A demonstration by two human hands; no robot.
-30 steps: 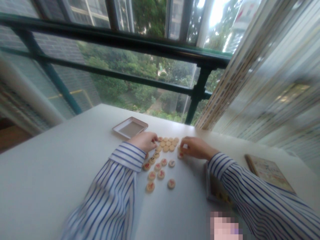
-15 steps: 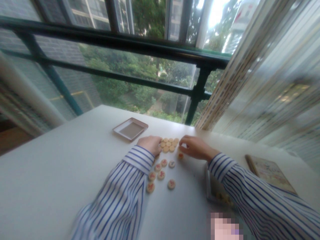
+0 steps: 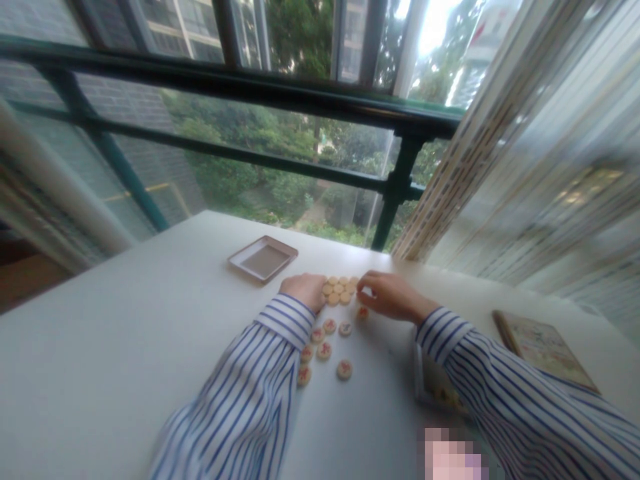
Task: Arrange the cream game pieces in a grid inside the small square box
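Note:
Round wooden Chinese chess pieces lie blank side up in a tight flat cluster on the white table. My left hand rests against the cluster's left edge; its fingers are mostly hidden behind the back of the hand. On the opposite edge my right hand has its fingers curled, thumb and fingertips at a chess piece there. A red-marked piece lies just below the right hand. Nearer me are several loose pieces with red characters and one with a dark character.
An open shallow tray lies beyond my left hand. Under my right forearm is a box with pieces in it, partly covered. A book-like flat case lies at right. A green railing and window stand behind the table.
My left hand and forearm have shifted slightly right, and the sleeve covers more of the nearby red pieces. The right hand stays at the cluster's right edge.

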